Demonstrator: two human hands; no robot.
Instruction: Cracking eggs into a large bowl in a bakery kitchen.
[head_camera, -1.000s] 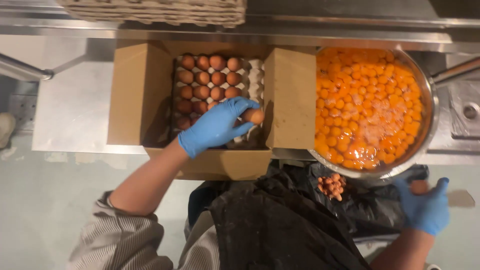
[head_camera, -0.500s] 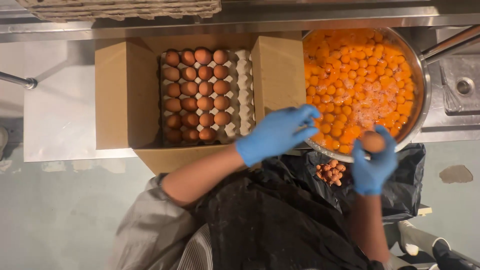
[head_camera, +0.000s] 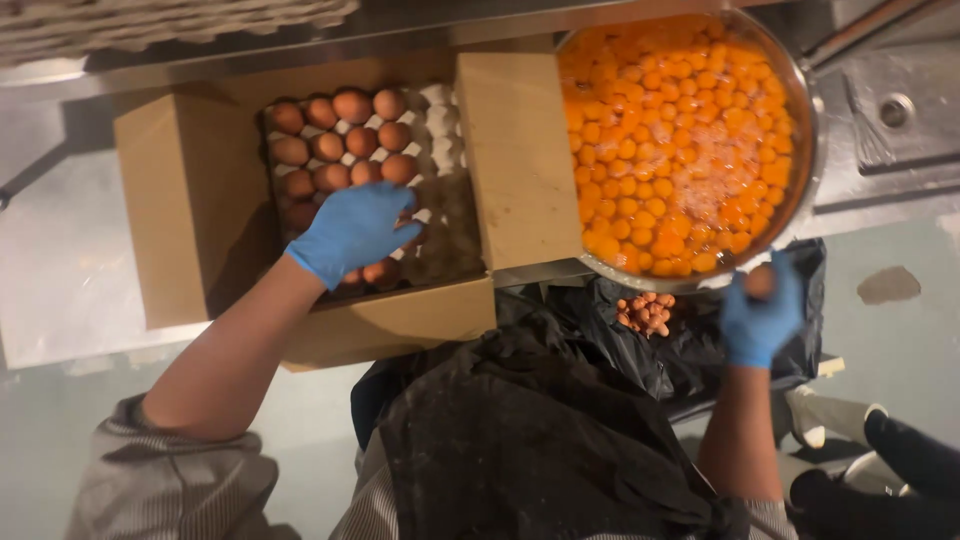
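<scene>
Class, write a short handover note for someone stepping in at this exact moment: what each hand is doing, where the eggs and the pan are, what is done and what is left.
Left hand: gloved, resting on the brown eggs in the tray inside the open cardboard box; I cannot tell if it grips one.
Right hand: gloved, holding one egg at the near rim of the big metal pan.
Done: the pan is full of cracked yolks; broken shells lie in the black bag below; part of the tray is empty.
Left: about a dozen eggs in the tray, plus the one in hand.
</scene>
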